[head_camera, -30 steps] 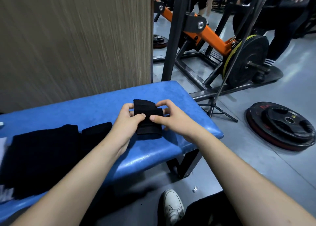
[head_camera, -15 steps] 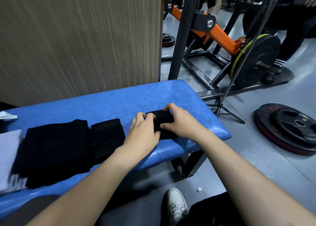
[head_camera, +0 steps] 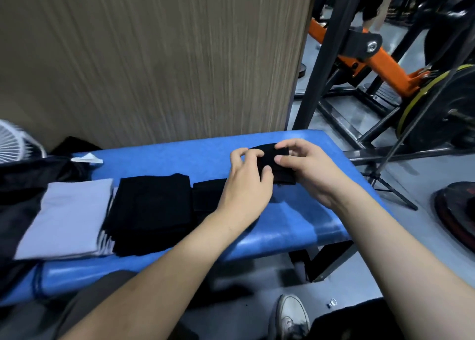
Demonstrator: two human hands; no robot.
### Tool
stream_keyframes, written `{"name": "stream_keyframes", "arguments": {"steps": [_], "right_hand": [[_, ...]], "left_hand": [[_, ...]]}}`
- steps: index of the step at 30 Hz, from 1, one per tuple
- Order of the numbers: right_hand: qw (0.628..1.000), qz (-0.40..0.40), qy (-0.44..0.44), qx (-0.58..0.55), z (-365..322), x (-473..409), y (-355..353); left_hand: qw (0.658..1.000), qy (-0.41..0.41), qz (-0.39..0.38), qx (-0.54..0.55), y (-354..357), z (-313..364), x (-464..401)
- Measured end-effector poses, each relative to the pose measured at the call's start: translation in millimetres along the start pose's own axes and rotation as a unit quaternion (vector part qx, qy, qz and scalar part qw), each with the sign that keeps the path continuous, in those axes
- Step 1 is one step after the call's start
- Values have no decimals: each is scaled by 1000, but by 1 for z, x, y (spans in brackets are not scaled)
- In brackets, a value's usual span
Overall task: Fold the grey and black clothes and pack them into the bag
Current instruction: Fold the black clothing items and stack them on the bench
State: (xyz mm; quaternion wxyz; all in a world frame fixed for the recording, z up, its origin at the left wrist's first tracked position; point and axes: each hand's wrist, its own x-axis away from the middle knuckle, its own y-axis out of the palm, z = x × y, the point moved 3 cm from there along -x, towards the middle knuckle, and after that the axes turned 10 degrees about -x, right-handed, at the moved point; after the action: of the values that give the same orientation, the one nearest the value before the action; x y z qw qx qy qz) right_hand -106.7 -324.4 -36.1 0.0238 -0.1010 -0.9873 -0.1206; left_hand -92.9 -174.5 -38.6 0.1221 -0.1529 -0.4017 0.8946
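Bench (head_camera: 295, 226), frame centre: one grey folded garment (head_camera: 66, 218) at left, two black folded pieces (head_camera: 151, 211) beside it. A third, small black piece (head_camera: 280, 166) sits right of centre, pinched between left hand (head_camera: 246, 182) and right hand (head_camera: 308, 170). Since half a second ago, both hands have lifted its top edge.

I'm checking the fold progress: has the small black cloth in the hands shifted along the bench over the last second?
Cannot tell. The head camera panned, and the small black cloth sits near the blue bench's right end throughout, between both hands.
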Motion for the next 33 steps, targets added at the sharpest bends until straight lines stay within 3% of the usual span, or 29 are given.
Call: {"name": "stream_keyframes", "arguments": {"steps": [12,24,27,30,33], "right_hand": [[978,-99,44,181,17,-9,63],[948,-127,45,287,40,-18,84],[916,-139,-8,377,44,-22,86],[853,-144,-48,500,45,-20,89],[834,-133,-49,533,47,-18,90]], "left_hand": [[992,16,31,-123,-59,-50,18],[970,49,-12,-238,-72,-73,33],[963,68,-21,-260,-66,-78,35],[954,90,-12,-284,-61,-80,36],[955,89,-11,-284,-59,-86,36]]}}
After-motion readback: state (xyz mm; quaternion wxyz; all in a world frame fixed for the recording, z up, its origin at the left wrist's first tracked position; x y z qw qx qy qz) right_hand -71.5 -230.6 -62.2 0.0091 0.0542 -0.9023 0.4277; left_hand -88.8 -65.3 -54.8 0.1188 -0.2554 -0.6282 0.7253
